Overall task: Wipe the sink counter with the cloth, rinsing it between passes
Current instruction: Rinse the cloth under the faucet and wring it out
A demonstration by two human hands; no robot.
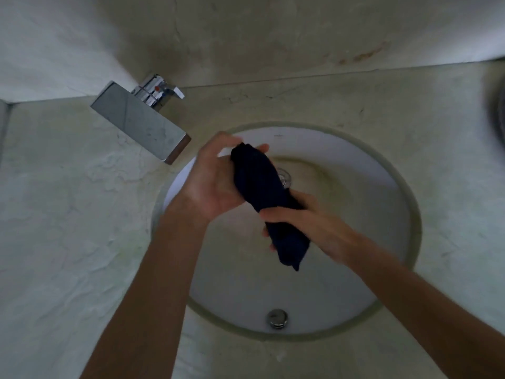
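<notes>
A dark navy cloth (266, 187) is bunched into a thick roll and hangs over the round white sink basin (369, 214). My left hand (216, 176) holds its upper end, fingers curled over the top. My right hand (308, 222) grips the lower part, with the cloth's tail poking out below. Both hands are above the basin, near the drain (284, 177). The pale stone counter (68, 214) surrounds the basin.
A flat chrome faucet spout (142, 121) juts out from the back left, with its lever handle (161, 90) behind it. No water runs from it. An overflow fitting (277, 318) sits on the basin's near wall. A dark object (498, 105) is at the right edge.
</notes>
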